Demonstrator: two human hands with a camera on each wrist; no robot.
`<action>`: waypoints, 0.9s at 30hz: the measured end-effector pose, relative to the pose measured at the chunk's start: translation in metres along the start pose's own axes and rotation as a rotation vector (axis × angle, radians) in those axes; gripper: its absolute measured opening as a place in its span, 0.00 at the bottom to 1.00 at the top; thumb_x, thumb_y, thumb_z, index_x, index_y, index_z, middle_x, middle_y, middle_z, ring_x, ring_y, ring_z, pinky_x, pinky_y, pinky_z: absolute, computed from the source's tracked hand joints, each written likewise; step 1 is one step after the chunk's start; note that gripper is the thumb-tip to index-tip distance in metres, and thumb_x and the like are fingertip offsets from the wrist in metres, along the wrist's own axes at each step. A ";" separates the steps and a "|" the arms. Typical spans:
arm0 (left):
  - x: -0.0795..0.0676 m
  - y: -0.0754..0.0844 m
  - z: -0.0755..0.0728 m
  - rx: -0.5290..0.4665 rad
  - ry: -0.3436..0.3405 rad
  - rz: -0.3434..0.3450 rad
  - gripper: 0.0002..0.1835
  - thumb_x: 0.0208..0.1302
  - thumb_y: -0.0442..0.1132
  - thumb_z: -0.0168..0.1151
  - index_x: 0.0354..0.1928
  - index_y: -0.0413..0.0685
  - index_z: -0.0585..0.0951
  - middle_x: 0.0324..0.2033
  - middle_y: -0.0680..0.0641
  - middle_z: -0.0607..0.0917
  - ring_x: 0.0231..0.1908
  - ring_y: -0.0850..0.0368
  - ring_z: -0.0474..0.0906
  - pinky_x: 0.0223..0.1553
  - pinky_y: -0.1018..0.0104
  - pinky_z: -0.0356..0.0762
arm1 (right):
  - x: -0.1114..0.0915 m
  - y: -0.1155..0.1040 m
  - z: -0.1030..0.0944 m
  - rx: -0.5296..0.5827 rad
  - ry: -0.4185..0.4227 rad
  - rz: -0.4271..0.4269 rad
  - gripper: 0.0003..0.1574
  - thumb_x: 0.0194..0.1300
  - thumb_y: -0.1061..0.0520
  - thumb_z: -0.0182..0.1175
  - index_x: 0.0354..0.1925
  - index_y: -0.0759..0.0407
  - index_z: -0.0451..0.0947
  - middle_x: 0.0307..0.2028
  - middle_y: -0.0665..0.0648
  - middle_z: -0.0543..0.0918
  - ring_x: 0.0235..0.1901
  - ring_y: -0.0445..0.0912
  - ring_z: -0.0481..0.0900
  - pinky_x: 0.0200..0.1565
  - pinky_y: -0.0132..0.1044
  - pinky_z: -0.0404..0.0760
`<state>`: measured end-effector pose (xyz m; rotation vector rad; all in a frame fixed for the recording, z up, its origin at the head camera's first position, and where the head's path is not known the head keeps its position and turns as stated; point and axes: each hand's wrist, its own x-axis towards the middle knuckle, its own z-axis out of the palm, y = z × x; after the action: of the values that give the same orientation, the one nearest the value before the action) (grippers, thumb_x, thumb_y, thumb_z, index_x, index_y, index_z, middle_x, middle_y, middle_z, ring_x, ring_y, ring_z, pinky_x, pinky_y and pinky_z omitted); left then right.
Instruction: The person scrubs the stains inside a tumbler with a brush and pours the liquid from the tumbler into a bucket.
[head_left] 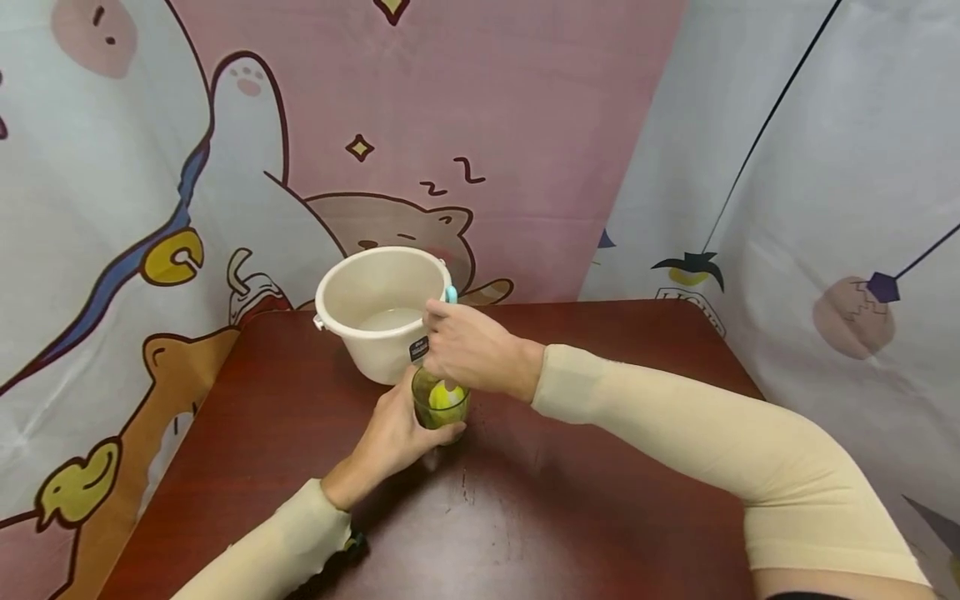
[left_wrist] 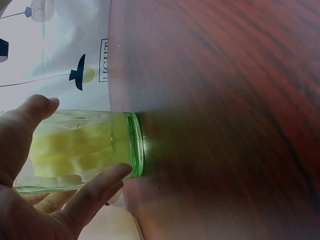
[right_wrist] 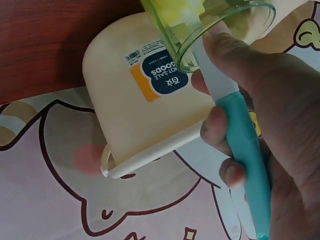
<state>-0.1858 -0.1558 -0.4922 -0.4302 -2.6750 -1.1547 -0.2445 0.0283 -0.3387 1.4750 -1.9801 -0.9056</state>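
Note:
My left hand grips a clear green drinking glass from the side, thumb and fingers spread round its wall. In the head view the mouth of the glass faces up. My right hand holds a cup brush by its teal handle, with a thumb and finger on the white neck. Inside the glass sits the brush's yellow head, reaching well down in the left wrist view. A cream bucket stands just behind the glass. The right hand hides most of the handle in the head view.
The bucket has a dark label on its near side. Beside my left sleeve lies a small dark green thing, mostly hidden. The dark red table meets printed cloth walls at its back and sides.

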 end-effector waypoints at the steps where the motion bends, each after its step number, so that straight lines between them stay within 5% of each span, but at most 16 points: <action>1: 0.000 0.000 0.000 0.002 0.002 0.003 0.50 0.56 0.53 0.94 0.76 0.53 0.75 0.52 0.48 0.93 0.50 0.52 0.92 0.55 0.51 0.91 | 0.001 -0.001 0.001 0.008 -0.004 0.001 0.16 0.72 0.31 0.72 0.31 0.33 0.90 0.34 0.46 0.96 0.47 0.48 0.83 0.62 0.45 0.65; 9: 0.001 0.000 0.000 0.002 0.003 0.016 0.49 0.57 0.54 0.94 0.75 0.52 0.75 0.53 0.48 0.93 0.51 0.52 0.92 0.55 0.51 0.91 | 0.005 -0.004 0.003 0.069 -0.045 0.011 0.20 0.66 0.23 0.76 0.34 0.32 0.92 0.35 0.46 0.97 0.42 0.49 0.85 0.63 0.48 0.67; 18: 0.000 0.000 -0.001 -0.004 0.002 0.016 0.52 0.57 0.54 0.94 0.78 0.53 0.73 0.57 0.49 0.92 0.54 0.52 0.92 0.57 0.50 0.92 | 0.004 -0.010 0.002 0.072 -0.031 0.017 0.14 0.70 0.30 0.74 0.35 0.32 0.92 0.34 0.47 0.97 0.39 0.47 0.90 0.63 0.48 0.66; 27: 0.000 0.003 0.000 -0.005 -0.007 -0.062 0.52 0.55 0.55 0.95 0.77 0.55 0.74 0.52 0.49 0.93 0.50 0.51 0.92 0.55 0.49 0.91 | -0.011 0.008 0.005 0.166 -0.015 0.067 0.28 0.63 0.19 0.77 0.38 0.38 0.97 0.41 0.47 0.98 0.48 0.49 0.87 0.65 0.46 0.69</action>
<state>-0.1846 -0.1541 -0.4903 -0.3550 -2.7102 -1.1791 -0.2506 0.0411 -0.3359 1.4846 -2.1467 -0.7411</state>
